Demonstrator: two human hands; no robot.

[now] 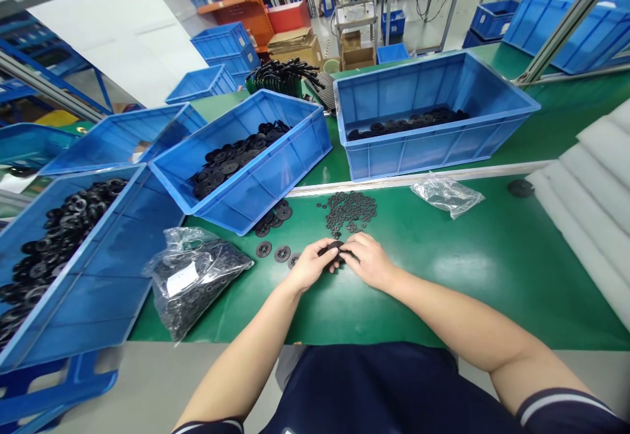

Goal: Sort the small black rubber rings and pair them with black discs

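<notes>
Between my two hands is a round black disc [336, 245], held just above the green tabletop. My left hand [313, 262] is closed around its left side, thumb on top. The fingers of my right hand [365, 258] are pinched at the disc's right edge; whether a small part sits in them is hidden. Just beyond my hands lies a spread of small black rings [350, 211]. To the left, black discs with patterned centres [282, 253] lie in a row, one partly behind my left hand. More discs [275, 216] are heaped against a blue bin.
Blue bins of black parts stand at back left [241, 165], back right [418, 151] and far left [88, 276]. A clear bag of black parts [197, 280] lies left, a crumpled plastic bag [447, 192] right. White foam sheets [590, 204] and a lone disc [520, 188] lie far right.
</notes>
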